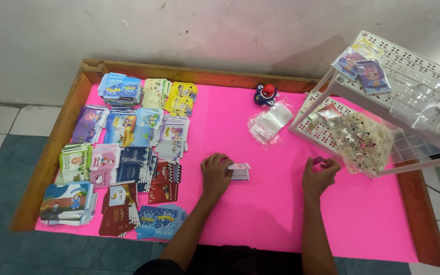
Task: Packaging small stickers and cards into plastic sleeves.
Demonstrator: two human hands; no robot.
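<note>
Resting on the pink table [260, 203], the left hand [216, 175] lies with its fingers curled over the near edge of a small stack of cards [240, 171], touching it; the top card shows pale pink and white. The stack sits near the middle of the table, just to the right of that hand. The right hand [320, 175] lies further right of the stack, well apart from it, fingers bent narrowly around a small pink-purple object [319, 160] that pokes out above the knuckles; what kind of object it is cannot be told. This hand sits just beside the lower corner of a white perforated plastic rack [413, 76], whose lower shelf carries a clear bag of small glittery trinkets [363, 140]. The rack's top shelf holds two small packets with cartoon figures [362, 69]. Beyond the stack of cards, toward the wall, lies a heap of empty clear plastic sleeves [271, 122], and behind those stands a small blue and red toy figure [266, 94]. Left of the stack of cards, many piles of colourful printed cards and envelopes [128, 158] cover that half of the table in rows, reaching to its wooden rim [57, 147].
</note>
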